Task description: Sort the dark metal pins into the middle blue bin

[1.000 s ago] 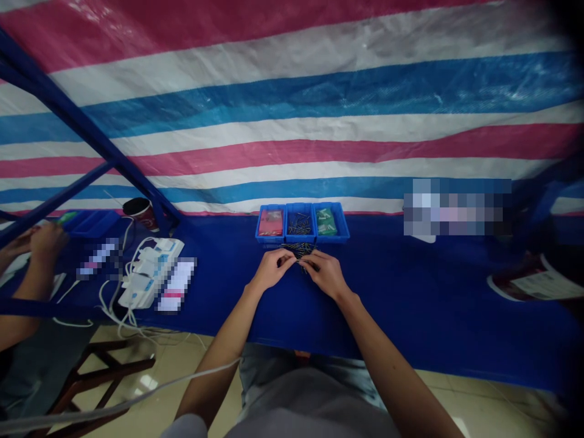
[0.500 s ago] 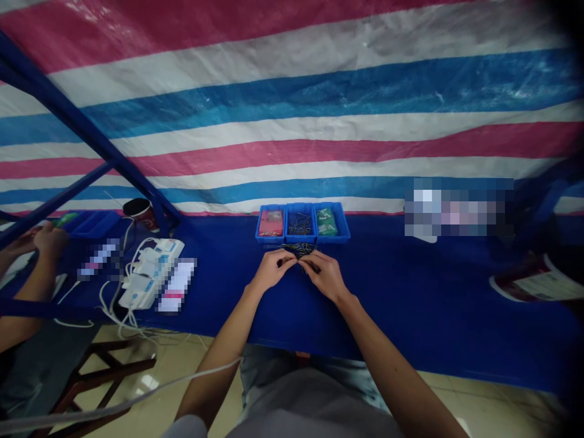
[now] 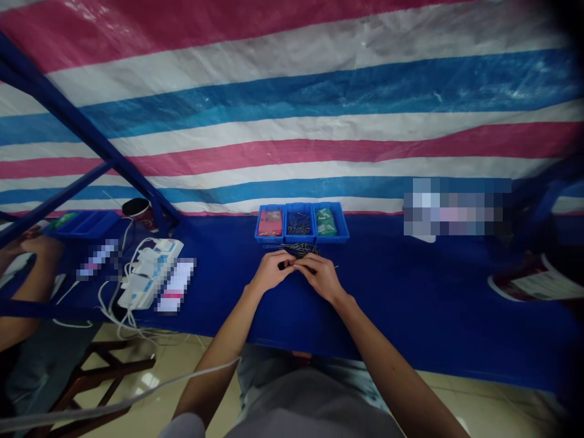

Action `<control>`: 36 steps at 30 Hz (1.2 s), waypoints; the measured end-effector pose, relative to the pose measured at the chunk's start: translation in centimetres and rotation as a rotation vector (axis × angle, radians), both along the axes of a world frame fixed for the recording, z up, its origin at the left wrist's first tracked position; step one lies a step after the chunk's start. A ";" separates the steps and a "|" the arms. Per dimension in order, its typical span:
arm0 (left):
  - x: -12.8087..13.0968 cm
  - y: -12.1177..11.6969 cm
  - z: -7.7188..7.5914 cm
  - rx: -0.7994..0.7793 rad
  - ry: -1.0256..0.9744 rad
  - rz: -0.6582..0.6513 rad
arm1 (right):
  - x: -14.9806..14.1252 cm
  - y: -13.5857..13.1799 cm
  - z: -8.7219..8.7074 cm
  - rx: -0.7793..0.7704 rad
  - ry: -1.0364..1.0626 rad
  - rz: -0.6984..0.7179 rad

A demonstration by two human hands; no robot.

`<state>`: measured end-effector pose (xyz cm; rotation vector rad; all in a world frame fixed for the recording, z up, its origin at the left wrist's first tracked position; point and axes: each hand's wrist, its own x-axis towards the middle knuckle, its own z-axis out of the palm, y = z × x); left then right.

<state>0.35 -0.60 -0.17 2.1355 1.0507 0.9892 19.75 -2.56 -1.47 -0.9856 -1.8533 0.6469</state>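
My left hand (image 3: 272,269) and my right hand (image 3: 321,276) meet fingertip to fingertip low over the table, both closed in a pinch. What lies between their fingers is too small and too hidden to make out. Just beyond the fingertips is a loose pile of thin, dark metal pins (image 3: 302,248), partly covered by my hands. Behind it, a blue divided tray (image 3: 300,239) holds a pink packet (image 3: 270,226) on the left, more thin metal pins (image 3: 298,225) in the middle and green packets (image 3: 326,225) with small pale pieces on the right.
On the left lie a white power strip (image 3: 152,274) with cables and a blurred-out phone (image 3: 177,286). Farther left, another person's hands (image 3: 39,246) work by a second blue tray (image 3: 86,224). A dark red container (image 3: 538,281) stands at the right. A striped sheet (image 3: 292,121) hangs behind.
My right hand's fingers have shifted slightly left and curled over toward my left fingertips. My left hand has barely moved. The other person's hands have shifted a little.
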 end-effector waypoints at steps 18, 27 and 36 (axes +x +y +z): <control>-0.2 0.1 -0.1 -0.008 -0.072 0.084 | 0.0 -0.6 1.2 -0.004 -0.112 -0.018; -0.1 0.1 0.0 0.008 -0.199 0.013 | 0.0 0.0 0.7 -0.028 -0.130 -0.035; 0.0 0.3 0.0 0.087 -0.198 0.031 | 0.1 0.2 0.6 -0.034 -0.103 -0.023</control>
